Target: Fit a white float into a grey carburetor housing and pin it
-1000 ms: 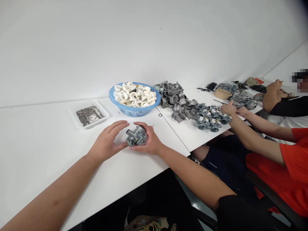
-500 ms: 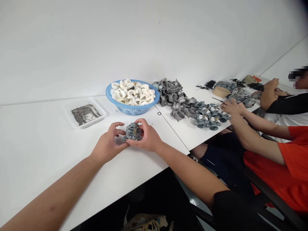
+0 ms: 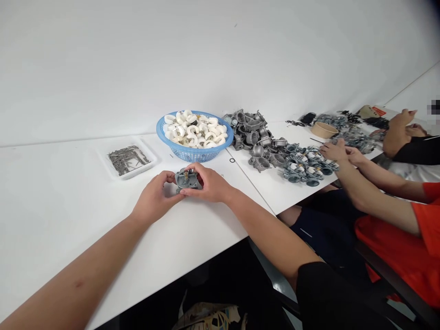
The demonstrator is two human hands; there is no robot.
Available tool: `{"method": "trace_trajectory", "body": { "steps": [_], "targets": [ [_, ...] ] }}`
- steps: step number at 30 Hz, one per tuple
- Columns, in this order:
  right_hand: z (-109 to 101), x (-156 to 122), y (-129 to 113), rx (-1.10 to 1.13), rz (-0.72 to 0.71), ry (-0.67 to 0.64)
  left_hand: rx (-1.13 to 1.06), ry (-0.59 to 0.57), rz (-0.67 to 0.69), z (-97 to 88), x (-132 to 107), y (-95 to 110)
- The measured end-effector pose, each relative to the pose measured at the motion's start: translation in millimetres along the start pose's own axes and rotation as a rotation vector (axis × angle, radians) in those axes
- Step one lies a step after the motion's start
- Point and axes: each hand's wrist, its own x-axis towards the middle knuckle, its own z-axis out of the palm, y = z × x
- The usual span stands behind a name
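Observation:
A small grey cast metal part (image 3: 186,179) with a brass piece in its open face rests on the white table (image 3: 62,215). My left hand (image 3: 155,199) grips its left side with curled fingers. My right hand (image 3: 208,183) wraps round its right side, thumb below. Just behind stands a blue basket (image 3: 192,153) heaped with white curved plastic pieces. To its left a white tray (image 3: 151,160) holds several thin metal pins.
A pile of grey metal castings (image 3: 256,137) lies right of the basket, with a small black ring (image 3: 232,160) in front. A person in an orange shirt (image 3: 412,243) handles parts (image 3: 307,167) on the adjoining table. Another person's arm (image 3: 400,137) and a brown bowl (image 3: 325,130) are farther back.
My left hand has closed onto the metal part, which both hands have turned so its open face points up. The view has shifted slightly.

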Motion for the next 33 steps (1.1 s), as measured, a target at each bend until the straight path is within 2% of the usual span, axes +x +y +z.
{"method": "trace_trajectory", "body": {
  "steps": [7,14,18,22,27,30,33],
  "targets": [
    [-5.0,-1.2,9.9,-0.020,0.017,0.078,-0.029,0.025,-0.012,1.1,2.8,-9.0],
    [-14.9,-4.2,9.9,-0.029,-0.005,0.078,-0.030,0.032,-0.031,-0.9,4.3,-10.3],
    [-13.3,-5.2,10.4,0.000,-0.022,0.052,-0.104,-0.021,-0.008,-8.3,6.8,-14.9],
    [-10.3,-4.7,10.7,-0.002,0.013,0.097,-0.158,-0.105,0.075,-15.4,8.2,-19.9],
    [-10.5,-4.2,11.4,0.029,0.025,0.093,-0.170,-0.147,0.089,-20.4,4.3,-12.3],
    [-10.3,-4.0,13.2,0.039,0.037,0.138,-0.121,-0.055,0.145,-24.0,2.4,-8.7],
    [-9.1,-2.9,17.2,0.056,0.052,0.210,-0.090,0.160,0.175,-26.1,3.5,-10.8]
  ]
}}
